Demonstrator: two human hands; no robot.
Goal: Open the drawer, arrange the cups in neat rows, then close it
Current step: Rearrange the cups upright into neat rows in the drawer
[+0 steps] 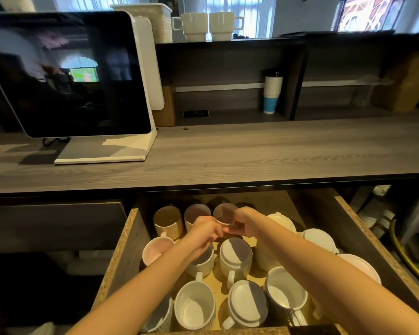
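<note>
**Drawer [121, 250] open, cups [195, 308] mid-sort**

The screen [65, 73] stands at the far left of the table [252, 151], above and apart from your work. The drawer is pulled well out below the table edge, so opening looks done and you are in the arranging step.

Against the drawer's left wall a beige ribbed cup [167, 220] starts the back row, with a pink cup [155, 250] just in front of it. Your left hand [205, 229] comes next. Its fingers are curled tight over the back row, and I cannot tell what they hold, if anything. It meets your right hand [240, 222], also curled narrow, at the near rim of a grey-lined cup [225, 212]. Something dark sits between the two hands, but whether either hand grips it is not clear.

Further right, cream cups [282, 222] crowd the right side, and a yellow hose [406, 259] lies outside the drawer.

The back row reads as nearly straight. The nearer mugs sit unevenly, with handles pointing different ways. Your next move likely calls for setting the cup between your hands in line with its neighbours. After that, work forward, squaring the near rows and turning the handles alike. Lift both hands out before you push the drawer shut.
</note>
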